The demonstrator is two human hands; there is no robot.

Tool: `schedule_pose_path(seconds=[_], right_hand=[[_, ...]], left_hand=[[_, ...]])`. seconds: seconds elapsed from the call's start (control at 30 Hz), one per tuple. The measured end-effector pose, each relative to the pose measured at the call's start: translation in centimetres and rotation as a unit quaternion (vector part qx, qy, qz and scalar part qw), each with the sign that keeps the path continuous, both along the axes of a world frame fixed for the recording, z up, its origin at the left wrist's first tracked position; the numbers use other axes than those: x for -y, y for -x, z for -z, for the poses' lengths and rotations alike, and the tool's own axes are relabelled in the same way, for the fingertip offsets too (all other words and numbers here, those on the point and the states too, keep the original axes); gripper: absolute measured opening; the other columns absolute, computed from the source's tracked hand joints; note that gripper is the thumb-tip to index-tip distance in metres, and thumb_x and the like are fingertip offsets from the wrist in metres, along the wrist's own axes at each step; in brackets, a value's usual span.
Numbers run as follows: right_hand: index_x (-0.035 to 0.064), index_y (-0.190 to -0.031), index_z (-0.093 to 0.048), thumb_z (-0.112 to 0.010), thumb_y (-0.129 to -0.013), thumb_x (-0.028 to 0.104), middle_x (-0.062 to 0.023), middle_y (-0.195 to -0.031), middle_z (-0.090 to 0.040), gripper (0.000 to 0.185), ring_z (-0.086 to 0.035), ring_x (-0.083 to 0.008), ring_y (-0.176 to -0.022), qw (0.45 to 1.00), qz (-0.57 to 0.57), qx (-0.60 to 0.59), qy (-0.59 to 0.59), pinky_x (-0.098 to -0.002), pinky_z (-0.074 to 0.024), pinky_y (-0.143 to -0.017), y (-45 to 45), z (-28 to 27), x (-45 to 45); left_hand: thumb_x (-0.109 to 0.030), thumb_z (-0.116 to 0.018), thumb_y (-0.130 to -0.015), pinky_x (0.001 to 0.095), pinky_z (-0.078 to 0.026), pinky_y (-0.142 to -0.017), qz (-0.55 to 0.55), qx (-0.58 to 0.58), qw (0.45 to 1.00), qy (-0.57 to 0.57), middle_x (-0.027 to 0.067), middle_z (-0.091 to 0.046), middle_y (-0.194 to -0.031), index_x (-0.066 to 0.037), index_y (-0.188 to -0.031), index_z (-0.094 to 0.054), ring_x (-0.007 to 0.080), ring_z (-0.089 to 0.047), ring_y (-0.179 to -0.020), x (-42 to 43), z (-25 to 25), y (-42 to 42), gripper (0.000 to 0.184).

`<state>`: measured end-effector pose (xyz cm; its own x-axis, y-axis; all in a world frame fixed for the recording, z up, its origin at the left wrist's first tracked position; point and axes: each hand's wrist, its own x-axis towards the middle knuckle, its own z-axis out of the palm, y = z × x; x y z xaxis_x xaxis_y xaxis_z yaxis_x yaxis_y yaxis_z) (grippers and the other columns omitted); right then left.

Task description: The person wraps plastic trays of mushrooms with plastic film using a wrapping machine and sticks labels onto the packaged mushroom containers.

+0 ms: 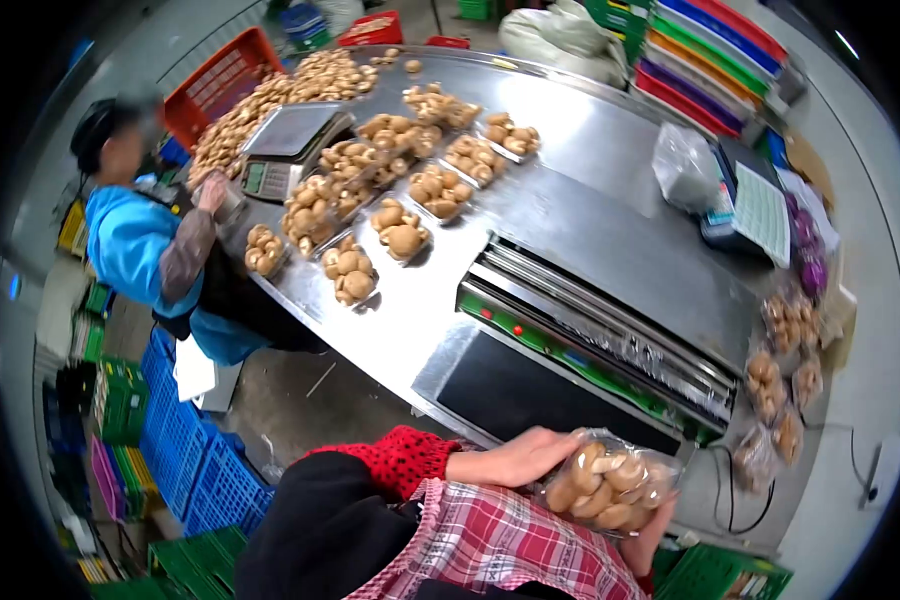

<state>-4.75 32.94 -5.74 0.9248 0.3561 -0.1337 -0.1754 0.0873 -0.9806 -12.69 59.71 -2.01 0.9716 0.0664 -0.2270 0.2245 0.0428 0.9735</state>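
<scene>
Your head view is moderately bright. You get strong white glare on the stainless-steel table point(610, 190), at its far side and again along its near-left stretch. Small highlights dot the film of your mushroom pack point(610, 485). The floor point(290, 395) beneath sits in dimmer shade. Fisheye bows your table's far edge; frame corners black. Left-hand crates point(120, 400) look soft.

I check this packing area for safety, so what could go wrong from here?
The pack of mushrooms looks smooth in its clear wrap, so it might slip if the grip of the left hand or right hand loosens. One batch of mushrooms sits by the edge of the table, close to the co-worker, who might brush it off.
</scene>
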Motion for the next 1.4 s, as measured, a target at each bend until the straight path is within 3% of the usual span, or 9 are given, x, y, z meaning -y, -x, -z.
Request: schedule_pose_path(seconds=[0.07, 0.13, 0.23, 0.3, 0.47, 0.63, 0.9, 1.1, 1.4], right_hand=[[-0.0013, -0.129, -0.045, -0.051, -0.094, 0.038, -0.0144, -0.118, -0.056, 0.053, -0.054, -0.0266, -0.11, 0.968, 0.023, -0.146, -0.203, -0.0372, -0.0474, -0.092, -5.6, -1.7, 0.7], [-0.0006, -0.126, -0.049, -0.05, -0.094, 0.036, -0.0131, -0.115, -0.058, 0.049, -0.056, -0.0261, -0.107, 0.876, 0.113, 0.267, 0.385, -0.0373, -0.0497, -0.089, -11.0, 0.6, 5.4], [0.0001, -0.131, -0.045, -0.048, -0.093, 0.044, -0.0134, -0.121, -0.057, 0.058, -0.056, -0.0252, -0.109, 0.892, 0.412, -0.035, -0.184, -0.0359, -0.0499, -0.086, -17.2, 3.1, 10.6], [0.0011, -0.128, -0.047, -0.042, -0.096, 0.045, -0.0137, -0.123, -0.056, 0.055, -0.057, -0.0248, -0.109, 0.937, -0.065, -0.04, -0.342, -0.0317, -0.0497, -0.085, -18.6, 5.3, 13.3], [0.0013, -0.129, -0.044, -0.044, -0.096, 0.041, -0.0126, -0.117, -0.058, 0.051, -0.059, -0.0204, -0.097, 0.928, 0.365, -0.034, -0.066, -0.0274, -0.0477, -0.073, -17.4, -2.8, 2.4], [0.0019, -0.114, -0.054, -0.05, -0.096, 0.027, -0.0079, -0.103, -0.063, 0.031, -0.059, -0.011, -0.072, 0.967, 0.249, 0.057, 0.011, -0.0214, -0.0457, -0.057, -18.7, -4.9, -0.9], [0.0014, -0.105, -0.057, -0.049, -0.097, 0.023, -0.0067, -0.085, -0.064, 0.024, -0.055, -0.0072, -0.059, 0.98, 0.166, 0.081, 0.08, -0.0179, -0.0409, -0.048, -17.4, -5.4, -3.3], [0.0004, -0.094, -0.06, -0.052, -0.095, 0.019, -0.0072, -0.077, -0.063, 0.02, -0.056, -0.0096, -0.059, 0.987, 0.03, 0.107, 0.113, -0.0206, -0.0431, -0.05, -18.0, -10.2, -9.9], [-0.0002, -0.103, -0.058, -0.053, -0.095, 0.013, -0.0048, -0.084, -0.063, 0.016, -0.058, -0.007, -0.064, 0.983, -0.102, 0.121, 0.093, -0.0187, -0.0443, -0.052, -19.5, -10.7, -12.9]], left_hand=[[-0.032, -0.044, -0.098, 0.0283, -0.051, -0.072, -0.144, 0.095, 0.983, -0.067, 0.0112, -0.067, -0.091, 0.002, -0.1, -0.063, 0.015, -0.063, -0.079, -3.8, -0.1, 0.6, 0.039], [-0.028, -0.052, -0.094, 0.026, -0.05, -0.058, -0.373, 0.072, 0.925, 0.016, 0.0089, -0.064, -0.084, 0.0, -0.093, -0.064, 0.0147, -0.061, -0.064, -10.1, 2.5, 3.3, 0.031], [-0.043, -0.052, -0.091, 0.0294, -0.048, -0.044, -0.624, -0.071, 0.772, 0.097, 0.015, -0.059, -0.086, 0.006, -0.109, -0.051, 0.022, -0.06, -0.057, -19.5, 6.3, 9.2, 0.052], [-0.043, -0.049, -0.093, 0.0335, -0.051, -0.043, -0.712, -0.084, 0.677, 0.167, 0.0179, -0.057, -0.09, 0.008, -0.115, -0.044, 0.0267, -0.062, -0.061, -23.9, 9.4, 10.6, 0.056], [-0.021, -0.046, -0.093, 0.0365, -0.058, -0.053, -0.785, -0.049, 0.589, 0.184, 0.0202, -0.057, -0.095, 0.008, -0.111, -0.046, 0.0323, -0.065, -0.075, -31.1, 15.7, 13.0, 0.034], [0.002, -0.044, -0.088, 0.0332, -0.059, -0.056, -0.783, 0.037, 0.603, 0.147, 0.0229, -0.058, -0.095, 0.013, -0.108, -0.041, 0.0309, -0.067, -0.071, -31.0, 14.5, 12.7, 0.022], [-0.011, -0.056, -0.092, 0.028, -0.053, -0.049, -0.698, 0.029, 0.716, -0.001, 0.0109, -0.062, -0.076, 0.007, -0.101, -0.057, 0.0209, -0.065, -0.058, -29.2, 5.4, 16.0, 0.02], [-0.016, -0.054, -0.094, 0.0221, -0.044, -0.045, -0.388, 0.067, 0.916, -0.082, 0.0037, -0.061, -0.069, 0.003, -0.099, -0.063, 0.009, -0.055, -0.052, -29.9, -5.4, 2.9, 0.022], [-0.016, -0.056, -0.092, 0.0219, -0.038, -0.043, 0.035, 0.059, 0.98, -0.188, 0.0, -0.056, -0.062, -0.002, -0.098, -0.066, 0.0072, -0.048, -0.048, -20.9, -6.2, -24.8, 0.018]])
